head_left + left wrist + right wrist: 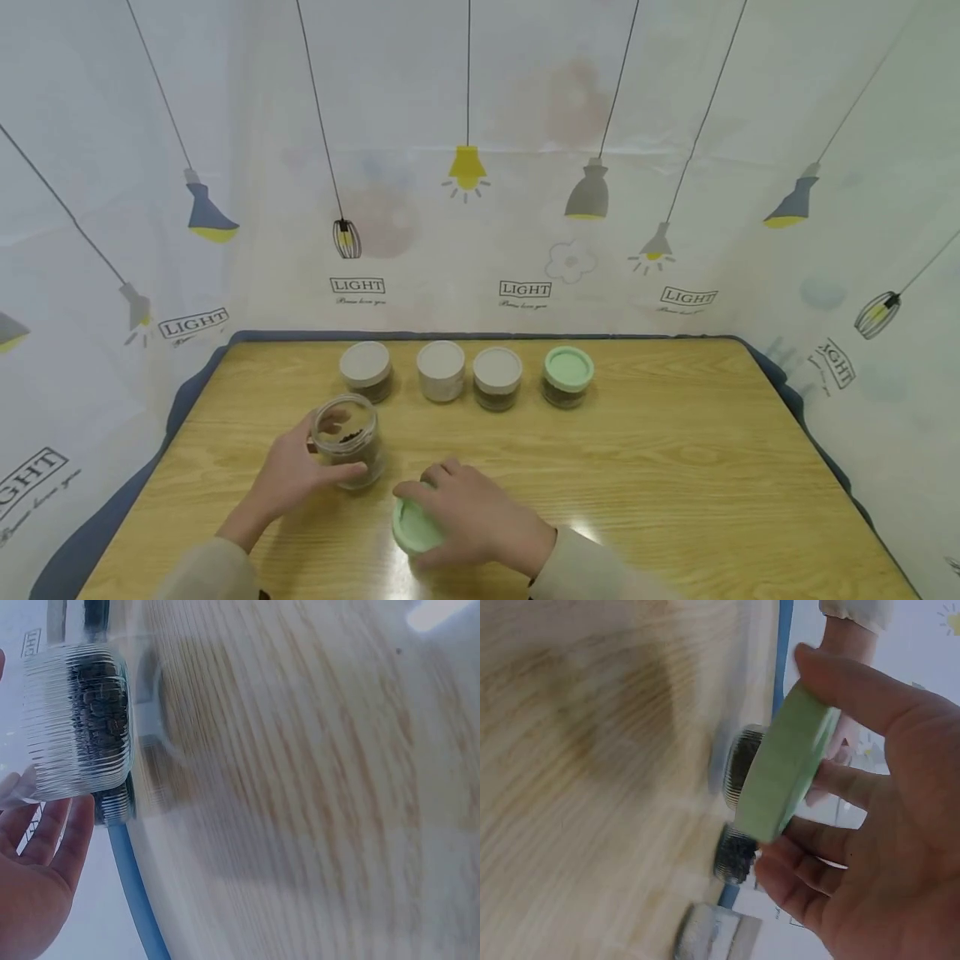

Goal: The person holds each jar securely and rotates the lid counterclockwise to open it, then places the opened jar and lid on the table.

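Note:
In the head view, my left hand (288,473) holds an uncovered clear glass jar (363,463) on the left part of the table, thumb in front and fingers round the far side. Ribbed walls and dark, small pieces in the jar (94,712) show in the left wrist view. My right hand (483,518) grips a pale green round lid (411,527) by its rim, to the right of the jar and closer to me. The right wrist view has this lid (780,769) tilted on edge between thumb and fingers, raised over the tabletop.
Along the back of the wooden table (675,467) stand three white-lidded jars, the leftmost jar (367,367) behind the uncovered one. A green-lidded jar (567,379) ends that row at the right. A pale curtain (480,250) printed with lamps surrounds the table.

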Demonstrator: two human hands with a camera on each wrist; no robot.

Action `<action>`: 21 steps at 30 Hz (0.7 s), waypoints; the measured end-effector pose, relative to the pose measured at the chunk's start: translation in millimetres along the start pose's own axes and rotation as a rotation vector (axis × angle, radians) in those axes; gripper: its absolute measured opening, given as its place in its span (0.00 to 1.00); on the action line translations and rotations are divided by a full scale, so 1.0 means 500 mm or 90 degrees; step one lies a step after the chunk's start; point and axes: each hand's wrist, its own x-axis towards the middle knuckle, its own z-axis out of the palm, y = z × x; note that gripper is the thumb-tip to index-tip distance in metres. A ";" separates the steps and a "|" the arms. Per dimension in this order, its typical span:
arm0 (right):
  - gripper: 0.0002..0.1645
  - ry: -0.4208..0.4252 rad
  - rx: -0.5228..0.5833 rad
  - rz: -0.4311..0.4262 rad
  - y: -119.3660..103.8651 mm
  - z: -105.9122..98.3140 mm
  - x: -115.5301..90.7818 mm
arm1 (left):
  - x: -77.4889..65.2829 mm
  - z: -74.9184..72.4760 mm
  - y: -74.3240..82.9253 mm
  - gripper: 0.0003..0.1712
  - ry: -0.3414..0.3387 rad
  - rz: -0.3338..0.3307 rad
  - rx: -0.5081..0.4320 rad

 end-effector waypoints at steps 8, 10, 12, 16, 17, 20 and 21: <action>0.47 -0.012 0.056 -0.043 -0.018 0.025 0.035 | 0.001 -0.016 -0.007 0.44 -0.008 -0.013 0.001; 0.47 -0.025 0.080 -0.041 -0.023 0.029 0.044 | 0.001 -0.019 -0.007 0.44 -0.005 -0.012 0.007; 0.47 -0.040 0.110 -0.039 -0.027 0.035 0.053 | 0.000 -0.022 -0.008 0.44 -0.002 -0.010 0.012; 0.50 -0.086 0.183 -0.043 -0.031 0.049 0.069 | 0.002 -0.025 -0.012 0.44 -0.003 -0.007 0.014; 0.51 -0.101 0.204 -0.043 -0.032 0.052 0.072 | 0.002 -0.026 -0.013 0.44 -0.005 -0.007 0.013; 0.53 -0.134 0.249 -0.045 -0.038 0.062 0.081 | 0.003 -0.028 -0.017 0.45 -0.011 -0.011 0.011; 0.54 -0.139 0.257 -0.046 -0.041 0.066 0.084 | 0.003 -0.028 -0.018 0.45 -0.012 -0.011 0.011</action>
